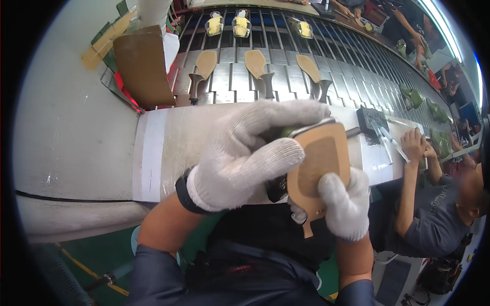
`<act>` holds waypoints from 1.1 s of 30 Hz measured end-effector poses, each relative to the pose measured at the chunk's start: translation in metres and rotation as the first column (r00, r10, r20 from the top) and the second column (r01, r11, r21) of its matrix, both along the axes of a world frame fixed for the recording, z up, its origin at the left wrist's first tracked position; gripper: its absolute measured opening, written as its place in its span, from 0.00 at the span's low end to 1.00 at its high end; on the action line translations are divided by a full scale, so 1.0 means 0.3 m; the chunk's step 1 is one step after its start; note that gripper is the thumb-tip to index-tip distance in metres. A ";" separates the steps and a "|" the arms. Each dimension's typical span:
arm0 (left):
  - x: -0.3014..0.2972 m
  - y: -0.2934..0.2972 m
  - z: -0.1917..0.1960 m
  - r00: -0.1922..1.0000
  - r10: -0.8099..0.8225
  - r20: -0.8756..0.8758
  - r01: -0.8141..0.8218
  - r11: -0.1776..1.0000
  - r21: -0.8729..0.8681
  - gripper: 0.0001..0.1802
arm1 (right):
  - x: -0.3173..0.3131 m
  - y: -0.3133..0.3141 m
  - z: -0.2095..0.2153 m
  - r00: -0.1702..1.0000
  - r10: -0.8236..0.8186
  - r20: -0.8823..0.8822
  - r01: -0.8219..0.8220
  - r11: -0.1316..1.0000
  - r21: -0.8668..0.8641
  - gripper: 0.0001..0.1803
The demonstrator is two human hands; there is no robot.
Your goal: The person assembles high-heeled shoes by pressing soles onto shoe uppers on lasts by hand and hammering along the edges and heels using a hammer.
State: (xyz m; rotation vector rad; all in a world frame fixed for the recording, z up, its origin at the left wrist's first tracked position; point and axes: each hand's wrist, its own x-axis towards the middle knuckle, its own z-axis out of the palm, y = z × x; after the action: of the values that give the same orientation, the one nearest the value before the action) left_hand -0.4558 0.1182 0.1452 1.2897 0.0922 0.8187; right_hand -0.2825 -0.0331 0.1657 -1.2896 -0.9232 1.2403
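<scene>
Your left hand (245,153), in a white knit glove, is wrapped over the top of a shoe (319,168) at the centre of the frame, fingers curled tight around its upper edge. Your right hand (344,204), also gloved, clamps the shoe from below, thumb pressed on the tan sole just right of centre. The sole faces you, its narrow end pointing down toward your lap.

Above your hands runs a pale workbench (168,148). Beyond it, in the upper middle of the frame, a slatted conveyor (286,76) carries three shoes lying sole up (258,66) in a row, heels toward you, with yellow shoe forms (241,25) farther back. A brown cardboard sheet (143,66) stands at the upper left. At the right edge a seated co-worker (434,204) rests a hand (413,145) on the bench.
</scene>
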 end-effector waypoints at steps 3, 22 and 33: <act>-0.043 -0.059 0.014 0.993 0.118 -0.023 -0.118 0.993 0.021 0.24 | -0.020 -0.037 -0.040 0.989 0.112 0.097 -0.115 0.993 0.018 0.16; -0.184 -0.117 0.094 0.876 0.429 -0.220 -0.417 0.903 0.101 0.15 | -0.159 -0.026 -0.021 0.835 0.005 0.550 -0.148 0.965 0.215 0.11; -0.240 -0.080 0.103 0.673 0.655 -0.345 -0.522 0.750 0.405 0.13 | -0.153 0.069 -0.047 0.837 0.035 0.546 -0.210 0.942 0.261 0.12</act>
State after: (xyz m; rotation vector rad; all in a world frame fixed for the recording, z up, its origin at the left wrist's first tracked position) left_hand -0.5279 0.0940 0.1762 1.7439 0.8687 1.0807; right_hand -0.3285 -0.0125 0.1517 -1.3539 -1.5625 0.7804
